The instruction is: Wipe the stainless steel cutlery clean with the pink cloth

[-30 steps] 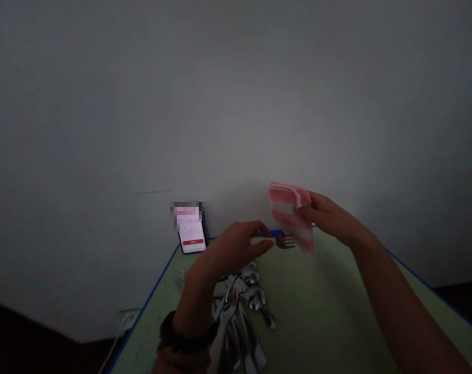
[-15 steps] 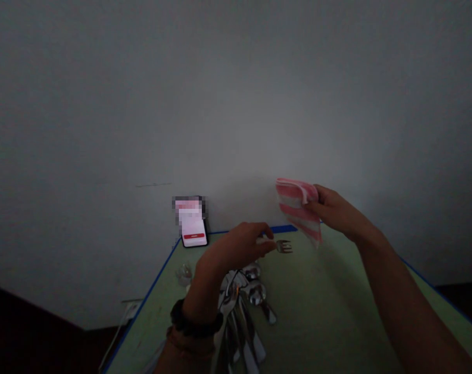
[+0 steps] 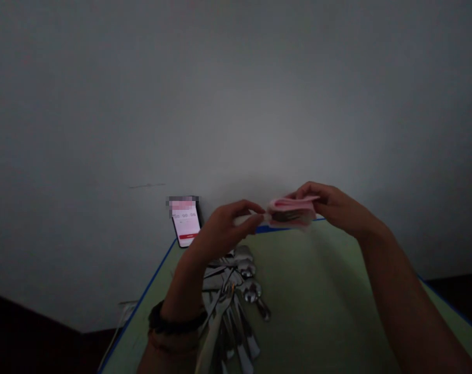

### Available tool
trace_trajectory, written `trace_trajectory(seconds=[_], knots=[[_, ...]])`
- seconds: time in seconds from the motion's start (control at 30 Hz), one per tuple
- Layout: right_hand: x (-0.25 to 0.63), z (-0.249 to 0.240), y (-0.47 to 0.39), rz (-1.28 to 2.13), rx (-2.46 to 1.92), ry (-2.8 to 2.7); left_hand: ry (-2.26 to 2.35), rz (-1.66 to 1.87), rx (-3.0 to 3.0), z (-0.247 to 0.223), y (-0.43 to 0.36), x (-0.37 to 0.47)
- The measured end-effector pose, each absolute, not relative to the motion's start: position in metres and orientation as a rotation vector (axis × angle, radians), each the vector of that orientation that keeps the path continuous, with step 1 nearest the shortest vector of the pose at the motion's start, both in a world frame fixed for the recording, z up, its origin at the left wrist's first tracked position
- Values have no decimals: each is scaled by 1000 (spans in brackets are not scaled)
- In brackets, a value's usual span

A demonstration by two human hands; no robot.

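Note:
My left hand (image 3: 236, 221) pinches a fork by its handle above the far part of the table. The fork's head (image 3: 286, 216) lies inside the fold of a pink and white striped cloth (image 3: 294, 201). Closed on that cloth from the right is my right hand (image 3: 331, 205), with the fabric bent round the tines. Below my left hand, a pile of metal forks, spoons and knives (image 3: 230, 298) spreads over the table, partly covered by my left forearm.
A phone (image 3: 187, 228) with a lit screen leans against the grey wall (image 3: 236, 93) at the back left. Blue edging borders the green tabletop (image 3: 317, 301). A white cable (image 3: 115, 337) hangs beyond the left edge.
My left hand has risen slightly with the fork. The cloth, hanging loose and apart from the fork before, is now folded around its head. My right hand has shifted slightly left.

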State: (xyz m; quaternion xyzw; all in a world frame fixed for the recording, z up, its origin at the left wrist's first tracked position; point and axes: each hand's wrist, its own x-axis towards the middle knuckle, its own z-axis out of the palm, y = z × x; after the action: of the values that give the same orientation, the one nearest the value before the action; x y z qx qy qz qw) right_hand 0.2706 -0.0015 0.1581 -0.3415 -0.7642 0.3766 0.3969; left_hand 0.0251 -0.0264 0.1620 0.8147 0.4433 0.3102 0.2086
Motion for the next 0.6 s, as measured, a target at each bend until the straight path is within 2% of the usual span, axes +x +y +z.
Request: trace_trajectory(seconds=[0.17,0.27,0.37,0.6], knots=[[274,166,-19,1213,-676,-2047,1319,1071,2300,171,-35,22],[271,167,-18,1220,-674,-1948,1361,1095,2382,173,-40,24],[264,166,-15,1027,-778,-1932,1420,1096,2423,176,-45,28],[253,173,-28,519,-1153,-2360,1501,1076,2504,187,-63,31]])
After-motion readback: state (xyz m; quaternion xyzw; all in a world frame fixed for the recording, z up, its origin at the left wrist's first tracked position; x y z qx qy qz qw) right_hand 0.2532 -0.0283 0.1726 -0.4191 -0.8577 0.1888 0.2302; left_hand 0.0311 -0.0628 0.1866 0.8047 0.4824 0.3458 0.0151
